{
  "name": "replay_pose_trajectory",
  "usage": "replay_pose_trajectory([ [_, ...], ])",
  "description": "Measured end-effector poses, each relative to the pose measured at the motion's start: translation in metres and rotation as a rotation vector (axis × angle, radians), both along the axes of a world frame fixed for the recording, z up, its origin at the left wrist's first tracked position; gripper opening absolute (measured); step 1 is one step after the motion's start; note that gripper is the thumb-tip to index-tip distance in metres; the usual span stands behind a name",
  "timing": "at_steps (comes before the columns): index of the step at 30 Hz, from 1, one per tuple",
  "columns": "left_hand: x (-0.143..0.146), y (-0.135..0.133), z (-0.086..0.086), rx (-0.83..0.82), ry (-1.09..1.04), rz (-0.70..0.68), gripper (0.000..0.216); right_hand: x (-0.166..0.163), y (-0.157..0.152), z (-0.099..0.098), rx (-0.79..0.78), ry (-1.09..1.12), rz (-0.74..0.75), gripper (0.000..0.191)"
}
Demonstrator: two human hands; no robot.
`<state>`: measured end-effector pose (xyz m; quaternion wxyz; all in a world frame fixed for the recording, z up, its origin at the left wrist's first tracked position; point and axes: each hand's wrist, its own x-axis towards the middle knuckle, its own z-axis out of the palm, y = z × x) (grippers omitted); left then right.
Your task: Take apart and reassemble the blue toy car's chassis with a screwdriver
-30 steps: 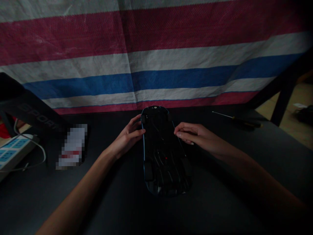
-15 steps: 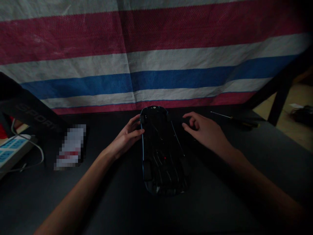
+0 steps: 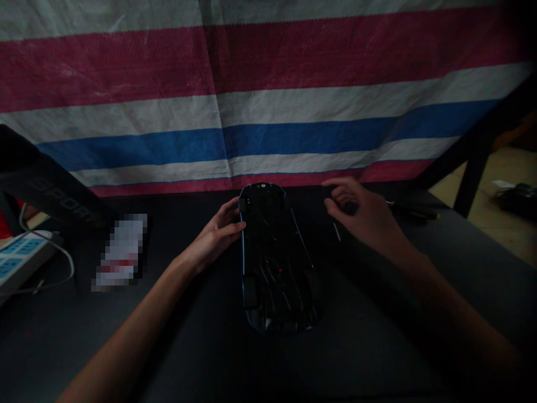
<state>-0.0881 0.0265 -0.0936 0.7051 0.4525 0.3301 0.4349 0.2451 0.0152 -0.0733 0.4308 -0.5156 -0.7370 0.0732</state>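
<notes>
A black toy car (image 3: 274, 263) with a blue rim lies upside down in the middle of the dark table (image 3: 377, 336), its underside and wheels facing up. My left hand (image 3: 216, 235) grips the car's left edge near the far wheel, fingers pressed against it. My right hand (image 3: 364, 215) hovers to the right of the car, off it, with fingers loosely curled and apart and nothing visible in them. It covers the shaft of a thin screwdriver (image 3: 413, 211) lying behind it. A small pale pin or screw (image 3: 337, 231) lies on the table just under this hand.
A striped red, white and blue tarp (image 3: 251, 112) hangs behind the table. At the left are a dark box lettered SPORT (image 3: 54, 196), a blurred white packet (image 3: 121, 252) and a power strip with a cable (image 3: 20, 257). A black frame leg (image 3: 474, 168) stands at the right.
My right hand left the car's right side and moved up and to the right, over the screwdriver's shaft. My left hand and the car stayed in place.
</notes>
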Motion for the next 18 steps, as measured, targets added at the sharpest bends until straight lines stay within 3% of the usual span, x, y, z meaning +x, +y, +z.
replay_pose_trajectory([
  [4,-0.001,0.001,0.0,-0.001,-0.004,-0.005,0.068,-0.018,-0.016,0.017,0.175,0.334,0.043,0.036],
  [18,0.001,-0.002,0.004,-0.024,0.026,0.002,0.068,-0.042,-0.034,0.015,0.368,0.261,0.06,0.045],
])
